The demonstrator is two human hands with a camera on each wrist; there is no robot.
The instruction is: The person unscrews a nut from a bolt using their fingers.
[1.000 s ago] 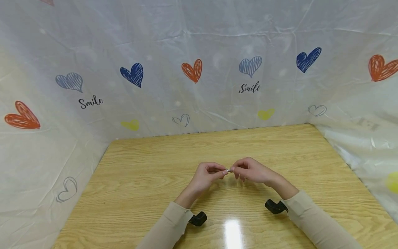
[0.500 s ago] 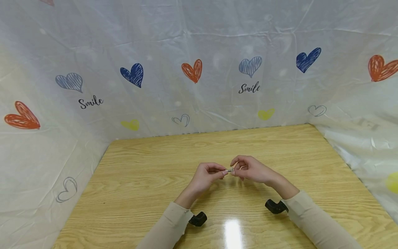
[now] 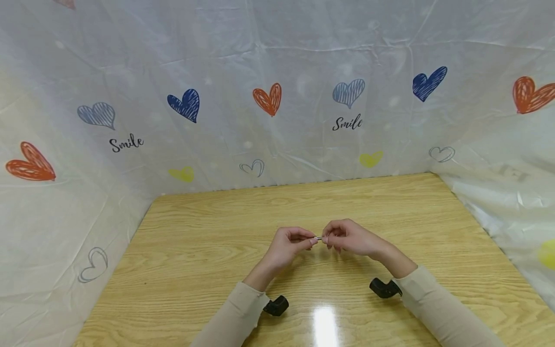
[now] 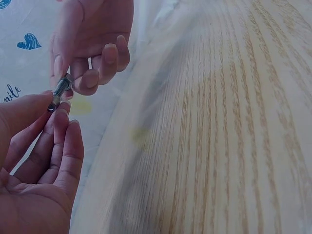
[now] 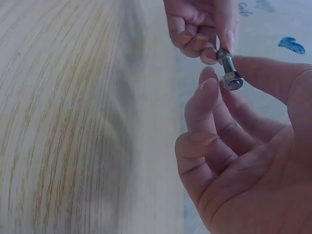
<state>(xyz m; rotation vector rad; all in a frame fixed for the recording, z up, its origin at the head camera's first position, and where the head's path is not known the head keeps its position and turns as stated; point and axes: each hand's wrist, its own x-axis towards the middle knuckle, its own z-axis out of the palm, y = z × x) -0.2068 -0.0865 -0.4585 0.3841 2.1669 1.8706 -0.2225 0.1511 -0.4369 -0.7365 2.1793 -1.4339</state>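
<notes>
A small silver bolt [image 4: 60,89] is held level between the two hands, above the table. My left hand [image 3: 287,244] pinches its head end between thumb and fingertips. A hex nut [image 5: 231,81] sits on the threads at the opposite end. There, the thumb and index finger of my right hand [image 3: 354,238] are at the nut's sides, the other fingers loosely curled below. Threads show between the hands in the left wrist view. In the head view the fingertips hide much of the bolt and nut.
The wooden table [image 3: 208,270] spreads beneath both hands. A white sheet [image 3: 299,135] printed with hearts and "Smile" hangs behind it and along both sides. Black wrist mounts [image 3: 384,287] stick out near the sleeve cuffs.
The right hand's fingers lifted and spread half a second ago, baring more of the bolt; now they have come back down around the nut end. The left hand has held still.
</notes>
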